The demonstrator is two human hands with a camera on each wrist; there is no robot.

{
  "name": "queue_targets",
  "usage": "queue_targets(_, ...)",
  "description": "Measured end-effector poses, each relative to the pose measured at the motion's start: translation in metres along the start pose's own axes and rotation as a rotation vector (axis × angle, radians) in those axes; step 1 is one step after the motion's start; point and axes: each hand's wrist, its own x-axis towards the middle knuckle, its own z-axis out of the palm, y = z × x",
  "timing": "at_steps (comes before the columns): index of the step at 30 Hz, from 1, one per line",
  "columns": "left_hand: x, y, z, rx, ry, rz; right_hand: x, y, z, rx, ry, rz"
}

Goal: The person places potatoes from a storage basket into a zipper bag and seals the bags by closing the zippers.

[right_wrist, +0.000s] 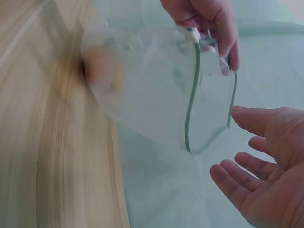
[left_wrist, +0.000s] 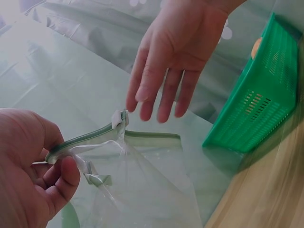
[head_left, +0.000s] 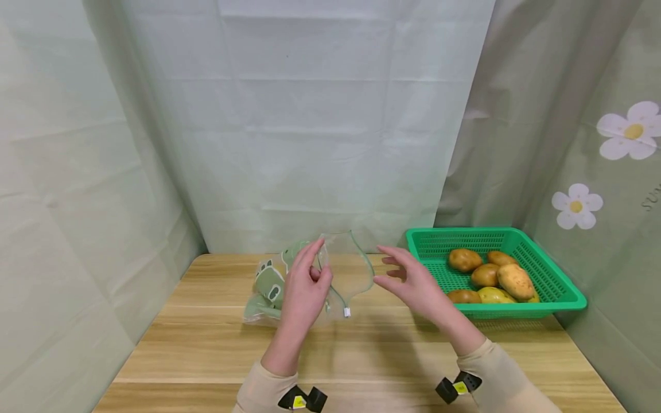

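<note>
My left hand (head_left: 308,279) pinches the green zip rim of a clear plastic bag (head_left: 268,289) with green printed shapes and holds its mouth open above the table. A white slider (head_left: 347,312) hangs at the rim's end. In the left wrist view the left hand (left_wrist: 35,175) grips the zip strip of the bag (left_wrist: 142,190). My right hand (head_left: 410,278) hovers open just right of the bag mouth, fingers spread and apart from it. The right wrist view shows the right hand (right_wrist: 266,180) palm up beside the bag (right_wrist: 152,99), with a blurred tan thing (right_wrist: 102,71) inside.
A green plastic basket (head_left: 516,310) stands at the table's right rear with several potatoes (head_left: 515,281) in it. Pale curtains close off the back and both sides. The wooden table (head_left: 206,355) stretches toward me. The basket (left_wrist: 261,104) also shows in the left wrist view.
</note>
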Motion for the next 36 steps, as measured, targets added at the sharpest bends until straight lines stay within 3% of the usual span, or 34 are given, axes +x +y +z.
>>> queue_targets(17, 0.0, -0.001, 0.001, 0.009, -0.008, -0.013, -0.022, 0.021, -0.061, -0.319, 0.034, 0.012)
queue_targets(31, 0.0, -0.001, 0.001, 0.011, -0.012, -0.001, -0.036, 0.032, -0.098, -0.367, -0.023, 0.099)
queue_targets(36, 0.001, 0.0, 0.001, 0.008, -0.015, -0.001, -0.038, 0.039, -0.108, -0.362, -0.03, 0.091)
